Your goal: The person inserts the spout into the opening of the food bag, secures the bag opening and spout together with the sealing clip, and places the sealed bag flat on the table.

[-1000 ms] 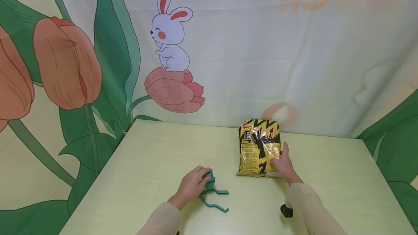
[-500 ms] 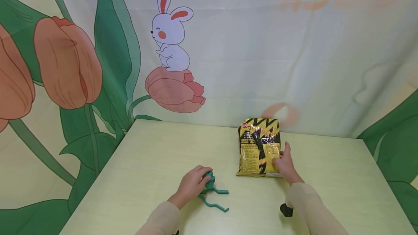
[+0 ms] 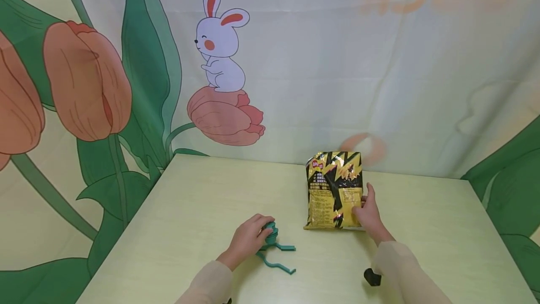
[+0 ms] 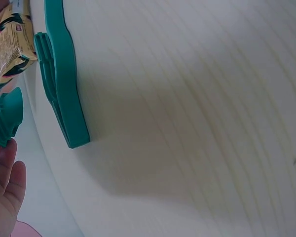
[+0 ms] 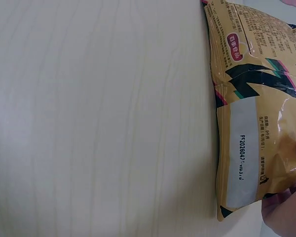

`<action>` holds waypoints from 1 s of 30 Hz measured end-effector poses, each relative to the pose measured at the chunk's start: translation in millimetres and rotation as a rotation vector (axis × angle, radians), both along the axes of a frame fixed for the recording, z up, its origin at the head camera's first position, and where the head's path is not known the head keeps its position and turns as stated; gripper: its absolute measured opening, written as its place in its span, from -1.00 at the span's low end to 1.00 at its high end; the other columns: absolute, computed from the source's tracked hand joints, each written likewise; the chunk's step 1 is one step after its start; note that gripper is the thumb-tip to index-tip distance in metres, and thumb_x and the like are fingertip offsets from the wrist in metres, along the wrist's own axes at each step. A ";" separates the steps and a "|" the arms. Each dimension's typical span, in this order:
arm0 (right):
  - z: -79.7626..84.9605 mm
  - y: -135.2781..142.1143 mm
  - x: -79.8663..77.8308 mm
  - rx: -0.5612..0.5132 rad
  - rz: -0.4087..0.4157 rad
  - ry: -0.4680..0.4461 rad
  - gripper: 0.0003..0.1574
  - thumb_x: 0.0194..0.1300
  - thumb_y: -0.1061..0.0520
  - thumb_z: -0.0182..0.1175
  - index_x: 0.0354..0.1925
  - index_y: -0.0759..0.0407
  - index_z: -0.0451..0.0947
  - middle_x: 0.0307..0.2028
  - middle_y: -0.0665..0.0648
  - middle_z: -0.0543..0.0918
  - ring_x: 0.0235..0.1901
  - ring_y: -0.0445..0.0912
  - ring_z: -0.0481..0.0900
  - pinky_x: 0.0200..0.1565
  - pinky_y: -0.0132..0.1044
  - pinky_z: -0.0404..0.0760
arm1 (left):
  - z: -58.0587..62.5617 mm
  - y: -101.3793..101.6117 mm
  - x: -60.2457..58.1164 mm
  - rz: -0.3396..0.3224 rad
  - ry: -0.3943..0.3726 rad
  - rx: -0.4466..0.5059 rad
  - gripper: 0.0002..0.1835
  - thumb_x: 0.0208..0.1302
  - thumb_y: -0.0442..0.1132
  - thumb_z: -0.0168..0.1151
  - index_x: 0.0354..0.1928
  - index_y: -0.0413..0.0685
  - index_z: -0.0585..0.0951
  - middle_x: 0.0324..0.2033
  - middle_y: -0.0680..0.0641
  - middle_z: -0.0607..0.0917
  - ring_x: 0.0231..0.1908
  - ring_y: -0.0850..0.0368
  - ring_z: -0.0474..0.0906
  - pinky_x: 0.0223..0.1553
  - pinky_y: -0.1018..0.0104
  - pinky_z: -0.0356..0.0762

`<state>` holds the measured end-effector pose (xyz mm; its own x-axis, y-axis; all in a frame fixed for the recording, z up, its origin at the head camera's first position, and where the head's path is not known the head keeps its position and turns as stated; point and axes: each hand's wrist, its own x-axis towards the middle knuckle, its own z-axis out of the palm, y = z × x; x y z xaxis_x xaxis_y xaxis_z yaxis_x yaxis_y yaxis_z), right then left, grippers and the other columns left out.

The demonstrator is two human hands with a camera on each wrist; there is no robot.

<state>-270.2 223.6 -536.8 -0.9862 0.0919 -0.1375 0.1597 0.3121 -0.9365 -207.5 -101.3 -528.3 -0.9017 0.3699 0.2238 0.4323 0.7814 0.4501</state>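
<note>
My left hand (image 3: 249, 236) pinches the ridged round spout of a teal bag clip (image 3: 276, 265), low over the table left of centre. The clip's two long arms stand spread apart and point right. In the left wrist view the spout (image 4: 10, 111) sits at the fingertips and the clip's arm runs above the table surface. At the right, my right hand (image 3: 371, 215) grips the lower right edge of a yellow and black snack bag (image 3: 335, 193), its thumb on the printed face. The bag leans back with its bottom edge low at the table; the fingers behind it are partly hidden.
A pale wood-grain table (image 3: 202, 191) lies under both hands. Behind its back edge hangs a curtain (image 3: 303, 83) printed with tulips and a rabbit. A small black object (image 3: 372, 277) shows beside the right sleeve.
The snack bag's top has risen a little and its face has turned slightly toward the head camera, still in my right hand. My left hand and the clip have stayed in place.
</note>
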 end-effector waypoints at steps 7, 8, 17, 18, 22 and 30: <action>1.6 -2.9 7.2 0.030 0.007 0.020 0.11 0.08 0.46 -0.11 0.35 -0.03 -0.54 0.11 0.40 0.16 -0.09 0.10 0.29 -0.47 -0.37 0.41 | -0.4 0.0 0.2 0.007 -0.004 -0.008 -0.70 0.20 -0.13 0.10 -0.03 0.01 0.52 -0.20 0.06 0.57 -0.26 0.23 0.50 -0.29 0.36 0.47; 1.8 -3.2 8.1 0.033 0.009 0.022 0.11 0.08 0.45 -0.10 0.35 -0.04 -0.53 0.11 0.39 0.16 -0.10 0.09 0.29 -0.47 -0.37 0.41 | -0.3 0.0 0.2 0.007 -0.006 -0.007 -0.71 0.20 -0.13 0.10 -0.03 0.01 0.52 -0.20 0.06 0.57 -0.26 0.23 0.50 -0.30 0.36 0.47; 0.8 -5.8 16.5 0.050 0.024 0.079 0.10 0.04 0.47 -0.08 0.36 0.01 -0.43 0.01 0.32 0.23 -0.12 0.09 0.37 -0.36 -0.34 0.47 | 1.6 -0.1 1.6 0.000 0.005 -0.003 -0.71 0.20 -0.13 0.10 -0.04 -0.01 0.52 -0.22 0.06 0.56 -0.30 0.24 0.49 -0.33 0.39 0.45; 0.5 -6.2 17.5 0.051 0.021 0.085 0.10 0.04 0.48 -0.07 0.37 0.01 -0.42 0.00 0.31 0.24 -0.12 0.09 0.37 -0.34 -0.34 0.46 | 1.7 0.0 1.7 -0.001 0.006 -0.002 -0.71 0.20 -0.13 0.10 -0.04 -0.01 0.52 -0.22 0.06 0.56 -0.30 0.24 0.49 -0.33 0.39 0.45; -0.3 -7.5 21.9 0.051 0.009 0.107 0.10 0.01 0.48 -0.06 0.37 0.01 -0.38 0.01 0.31 0.25 -0.12 0.07 0.36 -0.30 -0.35 0.47 | 1.8 0.6 1.9 0.000 0.007 0.000 -0.70 0.20 -0.12 0.09 -0.04 -0.01 0.52 -0.22 0.06 0.57 -0.27 0.23 0.50 -0.30 0.36 0.47; 1.1 -9.9 33.0 0.031 0.014 0.145 0.08 0.04 0.45 0.00 0.37 -0.02 -0.32 0.00 0.30 0.29 -0.13 0.07 0.37 -0.25 -0.31 0.50 | 1.8 1.4 2.9 0.006 0.001 -0.001 -0.71 0.20 -0.13 0.10 -0.04 0.00 0.52 -0.22 0.06 0.57 -0.27 0.23 0.50 -0.29 0.35 0.47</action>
